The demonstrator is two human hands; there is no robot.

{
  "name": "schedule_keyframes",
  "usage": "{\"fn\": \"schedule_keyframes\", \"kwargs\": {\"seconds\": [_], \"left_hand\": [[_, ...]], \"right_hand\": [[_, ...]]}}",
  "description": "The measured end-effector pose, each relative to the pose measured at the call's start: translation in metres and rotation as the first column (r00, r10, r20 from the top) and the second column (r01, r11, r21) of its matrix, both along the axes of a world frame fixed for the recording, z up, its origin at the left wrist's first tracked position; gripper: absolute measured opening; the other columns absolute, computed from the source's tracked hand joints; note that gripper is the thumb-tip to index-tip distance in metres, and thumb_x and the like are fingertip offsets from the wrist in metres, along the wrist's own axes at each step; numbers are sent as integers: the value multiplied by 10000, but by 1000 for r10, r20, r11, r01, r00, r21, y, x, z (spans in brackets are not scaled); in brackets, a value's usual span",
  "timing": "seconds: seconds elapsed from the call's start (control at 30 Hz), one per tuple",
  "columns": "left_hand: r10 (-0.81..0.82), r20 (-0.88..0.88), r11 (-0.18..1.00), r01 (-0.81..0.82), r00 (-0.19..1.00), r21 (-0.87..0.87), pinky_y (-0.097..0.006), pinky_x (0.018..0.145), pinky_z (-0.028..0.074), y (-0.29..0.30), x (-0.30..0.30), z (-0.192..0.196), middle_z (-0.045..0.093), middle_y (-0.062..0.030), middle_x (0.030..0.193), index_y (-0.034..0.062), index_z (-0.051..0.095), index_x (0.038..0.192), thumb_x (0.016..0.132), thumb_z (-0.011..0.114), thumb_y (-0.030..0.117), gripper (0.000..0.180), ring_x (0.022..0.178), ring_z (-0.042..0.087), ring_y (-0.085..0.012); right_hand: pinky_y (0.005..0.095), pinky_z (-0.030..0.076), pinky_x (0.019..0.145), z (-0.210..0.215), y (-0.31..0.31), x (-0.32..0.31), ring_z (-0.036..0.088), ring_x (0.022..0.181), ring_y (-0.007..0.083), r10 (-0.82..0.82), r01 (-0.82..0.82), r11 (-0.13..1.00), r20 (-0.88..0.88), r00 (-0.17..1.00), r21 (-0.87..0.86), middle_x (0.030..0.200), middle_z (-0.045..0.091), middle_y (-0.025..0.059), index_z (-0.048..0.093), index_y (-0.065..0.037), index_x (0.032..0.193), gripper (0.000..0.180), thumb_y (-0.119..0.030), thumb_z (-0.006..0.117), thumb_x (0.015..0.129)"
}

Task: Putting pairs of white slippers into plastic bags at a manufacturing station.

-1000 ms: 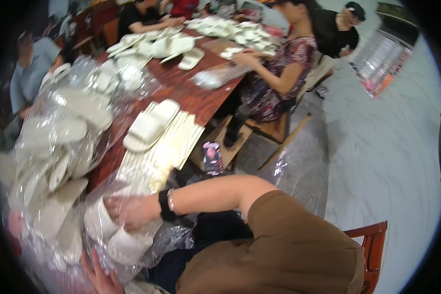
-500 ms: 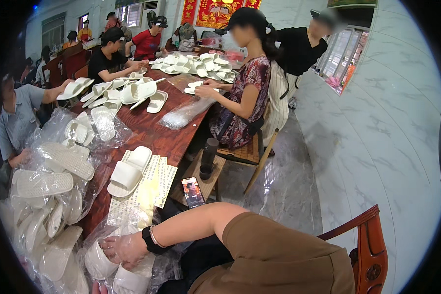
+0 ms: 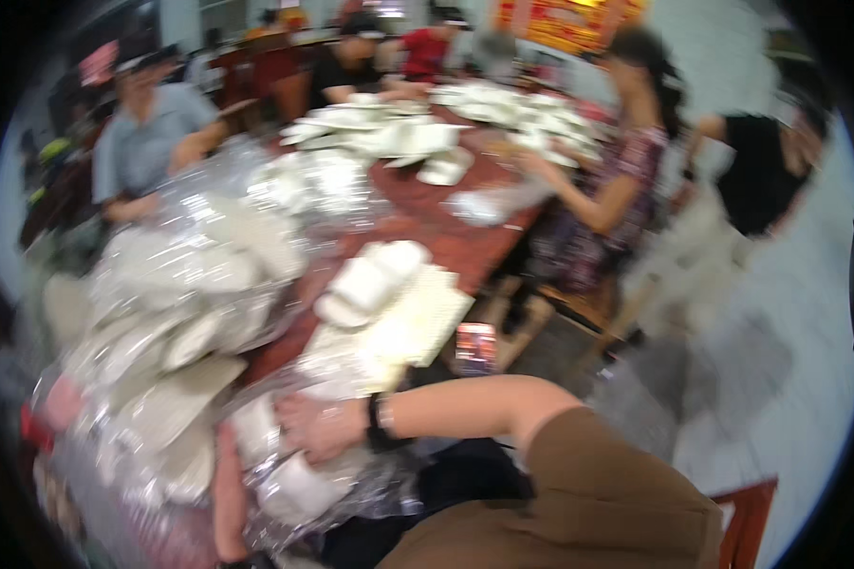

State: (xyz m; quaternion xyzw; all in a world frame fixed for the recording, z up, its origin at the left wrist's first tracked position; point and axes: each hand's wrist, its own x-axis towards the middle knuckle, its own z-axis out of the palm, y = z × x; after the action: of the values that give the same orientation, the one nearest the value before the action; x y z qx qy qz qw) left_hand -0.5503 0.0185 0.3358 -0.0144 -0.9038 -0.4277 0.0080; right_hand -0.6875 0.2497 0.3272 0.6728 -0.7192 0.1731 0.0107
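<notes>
White slippers in a clear plastic bag (image 3: 299,474) are sitting at six o'clock, the right hand (image 3: 321,427) pressing spread-fingered on top (left hand unseen), while many bagged pairs (image 3: 190,275) are piling at ten o'clock.

white slippers (image 3: 370,280) at 12 o'clock, pretty much all white | clear shiny plastic bag (image 3: 285,474) at 7 | counter (image 3: 446,242) dark reddish brown | black wristband (image 3: 378,424) by the right hand (image 3: 321,427) | brown sleeve (image 3: 588,503) at 5 | red chair (image 3: 745,512) far 4 | person at 10 in a grey-blue shirt (image 3: 147,133)
</notes>
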Motion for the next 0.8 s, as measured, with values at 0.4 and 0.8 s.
{"fn": "schedule_keyframes", "kwargs": {"seconds": [0.4, 0.8], "left_hand": [[131, -86, 991, -131, 988, 8, -382, 1172, 313, -3, 19, 25, 426, -197, 1542, 43, 391, 1517, 1040, 444, 189, 502, 1422, 400, -361], [73, -371, 904, -219, 926, -368, -468, 951, 502, 51, 24, 31, 614, -208, 1264, 31, 589, 1311, 870, 659, 151, 463, 1153, 598, -389]], "right_hand": [[544, 345, 1057, 6, 15, 1, 485, 1206, 404, 158, -158, 987, -85, 984, 16, 1102, 600, 185, 678, -31, 955, 359, -323, 709, 750], [545, 340, 1078, 8, 21, 4, 502, 1225, 390, 116, -109, 992, -148, 982, 59, 1174, 637, 155, 720, -84, 914, 255, -231, 710, 706]]}}
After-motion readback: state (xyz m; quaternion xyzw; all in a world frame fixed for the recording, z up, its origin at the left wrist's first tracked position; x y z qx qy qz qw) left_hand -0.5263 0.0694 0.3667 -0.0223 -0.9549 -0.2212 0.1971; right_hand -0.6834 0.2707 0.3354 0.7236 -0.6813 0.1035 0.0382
